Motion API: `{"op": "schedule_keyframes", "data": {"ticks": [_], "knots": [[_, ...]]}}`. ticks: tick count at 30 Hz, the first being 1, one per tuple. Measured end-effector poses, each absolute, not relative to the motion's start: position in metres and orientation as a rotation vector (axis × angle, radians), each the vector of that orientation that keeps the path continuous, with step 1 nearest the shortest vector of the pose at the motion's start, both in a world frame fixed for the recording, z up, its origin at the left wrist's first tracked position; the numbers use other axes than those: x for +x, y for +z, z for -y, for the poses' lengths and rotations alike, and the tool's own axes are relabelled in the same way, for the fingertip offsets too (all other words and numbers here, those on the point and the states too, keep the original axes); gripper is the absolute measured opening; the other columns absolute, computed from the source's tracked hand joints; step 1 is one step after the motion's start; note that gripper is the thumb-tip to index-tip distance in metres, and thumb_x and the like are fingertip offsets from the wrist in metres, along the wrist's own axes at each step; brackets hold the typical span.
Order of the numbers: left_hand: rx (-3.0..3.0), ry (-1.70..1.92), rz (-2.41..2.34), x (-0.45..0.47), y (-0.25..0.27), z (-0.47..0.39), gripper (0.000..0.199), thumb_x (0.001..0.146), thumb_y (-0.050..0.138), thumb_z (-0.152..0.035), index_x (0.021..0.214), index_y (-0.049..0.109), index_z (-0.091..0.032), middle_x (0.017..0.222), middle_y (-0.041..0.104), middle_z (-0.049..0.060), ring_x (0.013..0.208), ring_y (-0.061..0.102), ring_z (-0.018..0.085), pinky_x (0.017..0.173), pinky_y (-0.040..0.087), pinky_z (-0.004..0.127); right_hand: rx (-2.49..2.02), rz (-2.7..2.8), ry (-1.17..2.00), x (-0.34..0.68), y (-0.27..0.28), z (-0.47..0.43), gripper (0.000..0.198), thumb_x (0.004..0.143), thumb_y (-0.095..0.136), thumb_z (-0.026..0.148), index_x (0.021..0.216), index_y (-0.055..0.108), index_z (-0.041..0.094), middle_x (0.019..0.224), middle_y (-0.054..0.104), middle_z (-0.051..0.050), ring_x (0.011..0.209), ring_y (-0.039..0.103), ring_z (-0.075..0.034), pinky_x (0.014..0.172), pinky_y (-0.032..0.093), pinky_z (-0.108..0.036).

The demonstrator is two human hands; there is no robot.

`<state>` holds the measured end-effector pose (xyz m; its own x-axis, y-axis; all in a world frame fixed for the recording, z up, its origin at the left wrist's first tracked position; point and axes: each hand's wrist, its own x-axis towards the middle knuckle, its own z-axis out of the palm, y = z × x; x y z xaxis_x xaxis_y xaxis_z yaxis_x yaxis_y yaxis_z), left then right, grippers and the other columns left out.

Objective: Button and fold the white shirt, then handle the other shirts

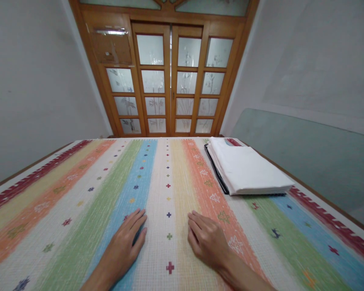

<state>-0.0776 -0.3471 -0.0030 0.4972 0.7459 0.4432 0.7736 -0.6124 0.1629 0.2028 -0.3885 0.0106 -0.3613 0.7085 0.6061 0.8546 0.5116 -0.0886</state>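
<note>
My left hand [125, 238] rests on the striped cloth [79, 226], over its blue stripe. Its fingers are stretched forward and the thumb stands apart from them; nothing is in it. Across the cream stripe, my right hand [208, 238] lies on the yellow and orange stripes with its fingers loosely bent and its palm turned down. I see nothing held there. Beyond the right hand, to the right, sits a folded white cloth [248, 167] in a flat stack, with a black edge [216, 171] along its left side. Neither hand touches that stack.
Under the hands, the striped cloth covers a broad flat surface with a wooden rim. A pale green panel [306, 149] runs along the right side. Wooden doors with glass panes [153, 81] stand at the far end, between grey-white walls [33, 81].
</note>
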Motion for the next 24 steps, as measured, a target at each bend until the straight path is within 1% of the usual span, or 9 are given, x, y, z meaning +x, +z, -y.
{"op": "schedule_keyframes", "data": {"ticks": [5, 11, 15, 19, 24], "knots": [[-2.677, -0.752, 1.340, -0.0753, -0.0031, 0.3480, 0.039, 0.090, 0.047, -0.035, 0.126, 0.055, -0.021, 0.131, 0.057, 0.009, 0.125, 0.050, 0.026, 0.103, 0.043, 0.049, -1.276, 2.230, -0.365, 0.2053, 0.0130, 0.3875, 0.021, 0.085, 0.043, 0.012, 0.092, 0.063, 0.012, 0.096, 0.068, -0.013, 0.095, 0.063, -0.024, 0.080, 0.053, -0.033], [-2.679, -0.783, 1.309, -0.0742, -0.0012, 0.3481, 0.040, 0.090, 0.048, -0.035, 0.126, 0.055, -0.020, 0.130, 0.058, 0.010, 0.123, 0.051, 0.026, 0.102, 0.045, 0.047, -1.297, 2.274, -0.392, 0.2076, 0.0165, 0.3841, 0.015, 0.084, 0.046, 0.012, 0.083, 0.060, 0.014, 0.088, 0.065, -0.011, 0.086, 0.063, -0.021, 0.075, 0.051, -0.030], [-2.681, -0.791, 1.300, -0.0743, -0.0012, 0.3480, 0.040, 0.089, 0.049, -0.035, 0.126, 0.055, -0.021, 0.129, 0.058, 0.009, 0.122, 0.052, 0.026, 0.101, 0.046, 0.047, -1.309, 2.269, -0.426, 0.2091, 0.0176, 0.3836, 0.014, 0.084, 0.046, 0.011, 0.079, 0.059, 0.014, 0.084, 0.064, -0.011, 0.084, 0.062, -0.021, 0.073, 0.050, -0.029], [-2.672, -0.797, 1.312, -0.0739, -0.0020, 0.3483, 0.039, 0.089, 0.049, -0.034, 0.126, 0.055, -0.022, 0.130, 0.058, 0.008, 0.123, 0.052, 0.025, 0.102, 0.046, 0.046, -1.315, 2.265, -0.454, 0.2109, 0.0167, 0.3832, 0.014, 0.083, 0.046, 0.010, 0.078, 0.058, 0.015, 0.083, 0.063, -0.010, 0.082, 0.061, -0.020, 0.071, 0.049, -0.028], [-2.666, -0.787, 1.309, -0.0734, -0.0020, 0.3488, 0.039, 0.089, 0.049, -0.035, 0.126, 0.056, -0.021, 0.130, 0.058, 0.008, 0.123, 0.052, 0.026, 0.102, 0.046, 0.047, -1.332, 2.280, -0.432, 0.2114, 0.0168, 0.3827, 0.018, 0.085, 0.044, 0.011, 0.074, 0.057, 0.016, 0.083, 0.062, -0.010, 0.080, 0.060, -0.019, 0.071, 0.048, -0.029]]}}
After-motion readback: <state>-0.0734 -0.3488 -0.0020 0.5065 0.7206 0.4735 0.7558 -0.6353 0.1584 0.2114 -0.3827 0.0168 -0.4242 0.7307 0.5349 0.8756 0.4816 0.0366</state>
